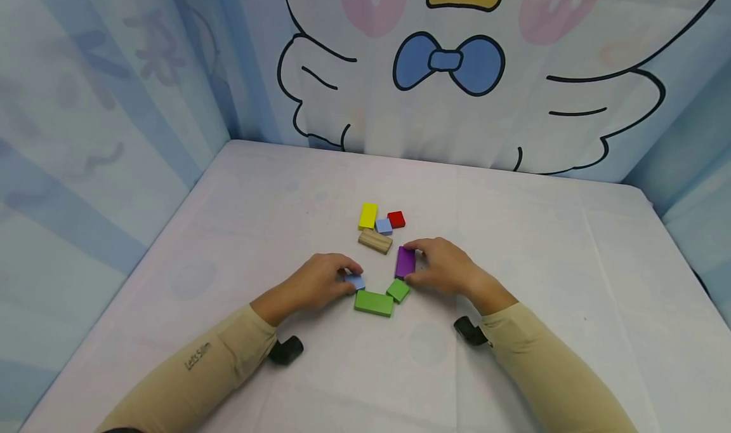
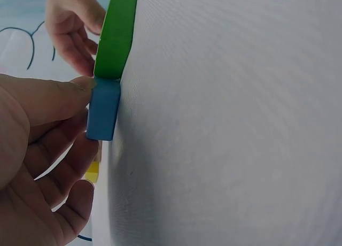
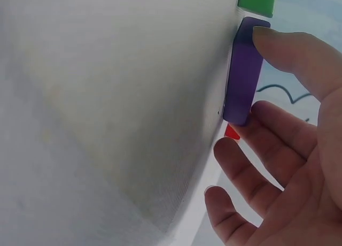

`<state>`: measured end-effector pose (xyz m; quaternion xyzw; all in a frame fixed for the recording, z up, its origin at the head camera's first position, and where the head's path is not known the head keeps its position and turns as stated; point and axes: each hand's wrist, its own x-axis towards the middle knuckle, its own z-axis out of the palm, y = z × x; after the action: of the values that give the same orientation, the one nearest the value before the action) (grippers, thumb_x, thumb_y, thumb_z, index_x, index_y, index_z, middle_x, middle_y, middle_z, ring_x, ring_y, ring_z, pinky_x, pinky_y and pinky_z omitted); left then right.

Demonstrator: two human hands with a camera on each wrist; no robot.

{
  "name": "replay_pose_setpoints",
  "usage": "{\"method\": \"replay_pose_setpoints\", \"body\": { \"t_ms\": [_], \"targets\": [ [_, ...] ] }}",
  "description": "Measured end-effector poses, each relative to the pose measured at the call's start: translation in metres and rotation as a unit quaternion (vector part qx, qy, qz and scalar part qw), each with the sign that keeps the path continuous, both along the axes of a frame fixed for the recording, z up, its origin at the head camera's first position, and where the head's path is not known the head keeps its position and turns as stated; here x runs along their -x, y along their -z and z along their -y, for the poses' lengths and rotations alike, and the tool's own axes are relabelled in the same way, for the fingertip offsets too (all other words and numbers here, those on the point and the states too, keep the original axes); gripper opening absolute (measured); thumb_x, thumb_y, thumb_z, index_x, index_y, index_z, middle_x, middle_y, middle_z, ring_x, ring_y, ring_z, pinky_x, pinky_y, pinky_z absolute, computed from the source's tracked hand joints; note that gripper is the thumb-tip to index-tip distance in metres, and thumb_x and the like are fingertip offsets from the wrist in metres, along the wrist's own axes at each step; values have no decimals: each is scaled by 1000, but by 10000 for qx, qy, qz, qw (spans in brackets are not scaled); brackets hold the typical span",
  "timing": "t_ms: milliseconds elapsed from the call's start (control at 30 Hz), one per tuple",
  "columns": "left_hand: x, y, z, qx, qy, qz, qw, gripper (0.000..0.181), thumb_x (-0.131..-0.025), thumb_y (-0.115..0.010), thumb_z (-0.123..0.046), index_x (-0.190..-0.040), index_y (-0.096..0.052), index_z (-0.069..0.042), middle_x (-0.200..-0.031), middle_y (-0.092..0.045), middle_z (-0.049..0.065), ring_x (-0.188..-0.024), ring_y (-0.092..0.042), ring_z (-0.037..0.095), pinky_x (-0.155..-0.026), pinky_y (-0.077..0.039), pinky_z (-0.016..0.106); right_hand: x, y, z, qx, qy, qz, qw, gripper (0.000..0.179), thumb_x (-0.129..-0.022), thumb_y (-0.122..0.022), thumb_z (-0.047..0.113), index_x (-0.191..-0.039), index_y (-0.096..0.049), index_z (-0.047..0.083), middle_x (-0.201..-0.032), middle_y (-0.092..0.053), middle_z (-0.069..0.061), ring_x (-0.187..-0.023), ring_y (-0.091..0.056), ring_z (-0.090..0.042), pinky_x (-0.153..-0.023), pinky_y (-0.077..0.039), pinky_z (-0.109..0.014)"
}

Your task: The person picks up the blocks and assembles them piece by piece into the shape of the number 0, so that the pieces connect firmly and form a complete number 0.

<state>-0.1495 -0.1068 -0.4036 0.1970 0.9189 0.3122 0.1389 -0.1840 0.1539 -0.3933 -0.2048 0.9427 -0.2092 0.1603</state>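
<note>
My left hand (image 1: 321, 282) pinches a small light-blue block (image 2: 103, 111) between thumb and fingertips, at the left end of a long green block (image 1: 374, 303). On the other side, my right hand (image 1: 447, 267) holds a purple block (image 1: 405, 262) lengthwise, thumb on its near end and a finger at its far end. A small green block (image 1: 398, 290) sits turned at an angle between the purple block and the long green one. In the right wrist view, the purple block (image 3: 245, 75) lies flat along the tabletop.
Just beyond the hands lies a wooden-coloured grooved block (image 1: 375, 241). Behind it are a yellow block (image 1: 368, 216), another light-blue block (image 1: 384, 226) and a red block (image 1: 396, 219). A white cloth covers the table (image 1: 228, 230); a printed curtain (image 1: 457, 122) hangs behind it.
</note>
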Motion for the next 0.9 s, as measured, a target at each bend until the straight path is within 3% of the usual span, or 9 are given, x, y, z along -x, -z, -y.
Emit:
{"method": "replay_pose_setpoints", "body": {
  "t_ms": [900],
  "targets": [
    [1, 1, 0, 48, 4, 63, 10000, 29, -90, -76, -10, -119, -71, -10, -114, -68, 0, -99, -60, 15, -92, -51, 33, -1, -1, 0, -86, -131, -142, 9998, 60, -88, -74, 28, -140, -56, 3, -130, -61, -17, -118, -55, -33, -103, -43, -51]
  ]
}}
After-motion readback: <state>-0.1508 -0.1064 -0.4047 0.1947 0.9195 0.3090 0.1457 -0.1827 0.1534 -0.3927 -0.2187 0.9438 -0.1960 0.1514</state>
